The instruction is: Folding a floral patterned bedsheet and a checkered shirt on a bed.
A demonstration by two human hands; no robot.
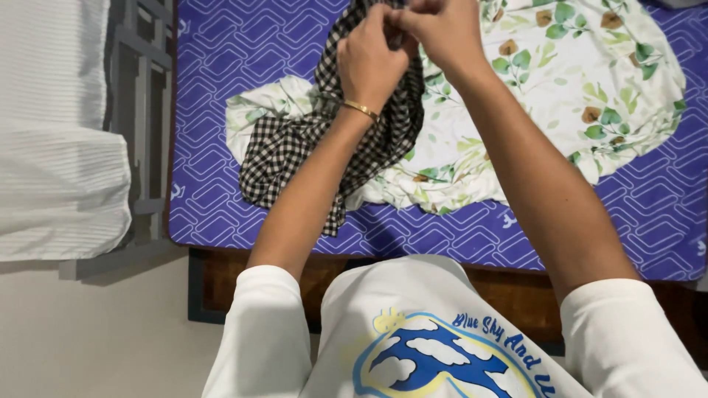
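Observation:
Both hands are raised together at the top of the head view, pinching a black-and-white checked cloth. My left hand, with a thin gold bangle on the wrist, grips the cloth's upper part. My right hand holds the same top edge right beside it. The checked cloth hangs down from the hands and its lower end lies crumpled on the bed.
A white cloth with green leaf print lies spread on a purple patterned mattress. A dark wooden bed frame runs along the near edge. A white striped cloth and a grey slatted frame stand at left.

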